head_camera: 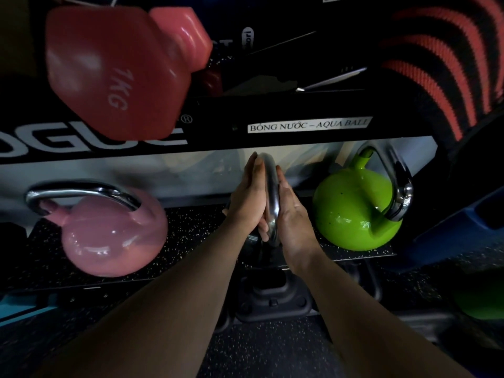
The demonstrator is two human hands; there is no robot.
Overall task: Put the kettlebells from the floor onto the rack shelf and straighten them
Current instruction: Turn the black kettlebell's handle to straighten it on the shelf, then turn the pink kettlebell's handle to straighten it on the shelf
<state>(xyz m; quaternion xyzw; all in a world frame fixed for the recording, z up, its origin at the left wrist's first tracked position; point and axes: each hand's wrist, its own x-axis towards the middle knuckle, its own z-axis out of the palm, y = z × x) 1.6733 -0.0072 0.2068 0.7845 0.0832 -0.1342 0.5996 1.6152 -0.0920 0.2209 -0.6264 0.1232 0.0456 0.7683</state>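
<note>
Dim gym corner, speckled rubber shelf [191,236] beneath a black rail. Mid-shelf, between pink kettlebell [109,236] and green kettlebell [351,211], a third bell's chrome handle [271,192], body hidden in shadow. Left hand [249,197] and right hand [293,211] pressed flat against either side of the loop, fingers straight, likely to twist it square. Handle upright, loop edge-on to camera, running front to back; pink's lying crosswise, green's angled. Red dumbbell [114,75] above.

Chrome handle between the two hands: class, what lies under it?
Under the chrome handle, only dark shapes show; its kettlebell body is hidden by the left hand, right hand and shadow.
</note>
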